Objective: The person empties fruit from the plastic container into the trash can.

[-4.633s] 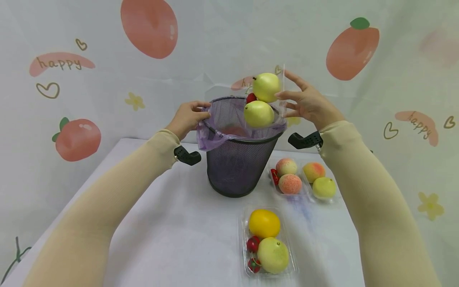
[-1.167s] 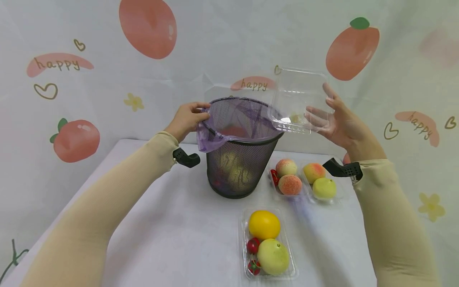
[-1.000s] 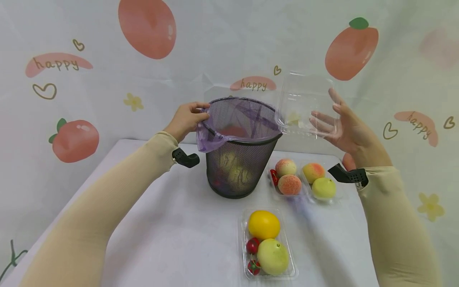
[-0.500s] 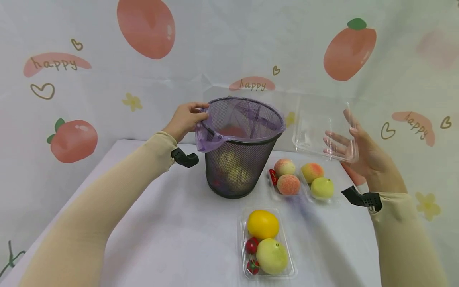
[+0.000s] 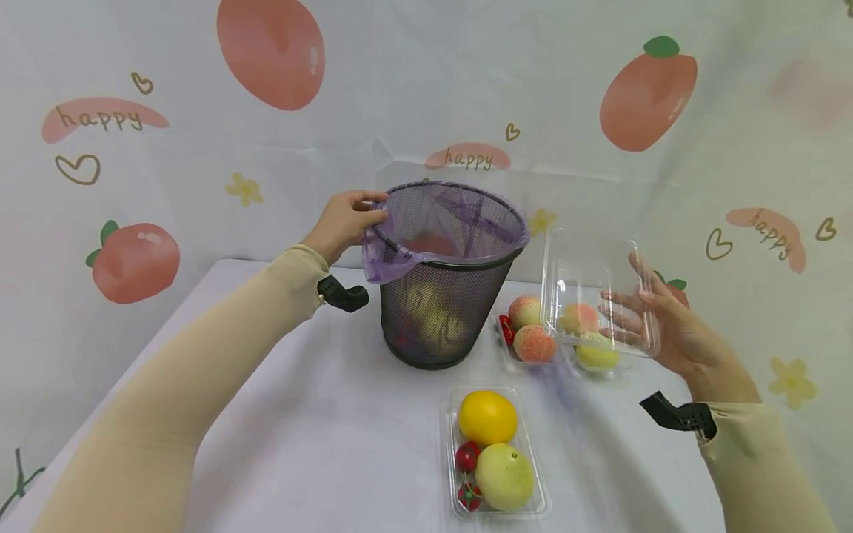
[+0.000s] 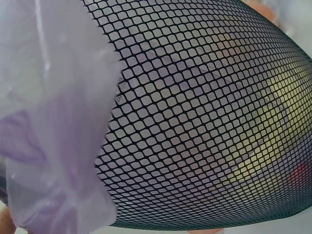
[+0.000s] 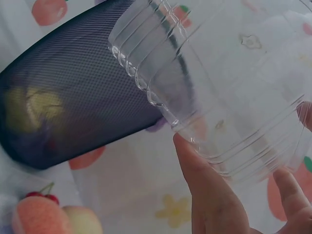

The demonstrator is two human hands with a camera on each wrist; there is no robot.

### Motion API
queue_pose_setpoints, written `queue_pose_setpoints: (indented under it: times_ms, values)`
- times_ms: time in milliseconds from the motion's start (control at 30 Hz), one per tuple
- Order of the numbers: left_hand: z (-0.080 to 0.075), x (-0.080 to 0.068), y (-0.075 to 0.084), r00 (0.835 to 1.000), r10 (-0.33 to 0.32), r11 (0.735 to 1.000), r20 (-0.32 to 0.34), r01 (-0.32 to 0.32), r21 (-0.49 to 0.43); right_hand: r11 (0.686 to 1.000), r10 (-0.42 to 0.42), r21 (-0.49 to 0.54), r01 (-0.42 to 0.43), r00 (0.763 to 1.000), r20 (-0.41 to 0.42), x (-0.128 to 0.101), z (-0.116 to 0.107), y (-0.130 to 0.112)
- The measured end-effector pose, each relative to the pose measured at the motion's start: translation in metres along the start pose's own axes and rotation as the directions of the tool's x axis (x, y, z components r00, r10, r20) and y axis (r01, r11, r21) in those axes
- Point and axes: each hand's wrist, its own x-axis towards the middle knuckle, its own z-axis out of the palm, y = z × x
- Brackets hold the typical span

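Observation:
My left hand [image 5: 343, 226] grips the left rim of a black mesh wastebasket [image 5: 443, 296], where a purple plastic bag [image 5: 393, 255] lines it and folds over the edge. Yellow fruit shows through the mesh near the bottom, also in the left wrist view [image 6: 273, 131]. To the right of the basket, my right hand [image 5: 680, 333] holds a clear plastic container [image 5: 586, 259] by its right side, thumb and fingers around the wall. Nothing lies in that container; it is tilted, its open side toward the basket in the right wrist view.
Nearest me stands a clear tray [image 5: 540, 496] with a yellow fruit, a pale green one and two small red ones. Behind the held container sit two more trays, one with peaches [image 5: 534, 343], the other with a green fruit [image 5: 597, 357]. A printed cloth [image 5: 373, 89] hangs behind.
The two yellow-green fruits have left the container and now show inside the wastebasket. My right hand has carried the container right and down. The left hand stays on the rim.

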Motion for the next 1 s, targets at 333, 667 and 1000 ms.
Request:
queue_pose_setpoints:
  times_ms: [333,667,1000]
  values:
    - [-0.001,0.001,-0.001,1.000,0.001,1.000,0.003,-0.001,-0.027,0.989,0.093,0.116,-0.096,0.995,0.036,-0.023,0.003,0.029]
    - [0.000,0.000,-0.001,1.000,0.008,1.000,0.003,-0.008,-0.021,0.966,0.184,0.157,-0.205,0.973,0.140,-0.051,-0.007,0.056]
    - [0.000,-0.001,0.000,1.000,0.002,1.000,0.002,-0.002,-0.012,0.931,0.245,0.220,-0.290,0.946,0.211,-0.084,-0.021,0.085]
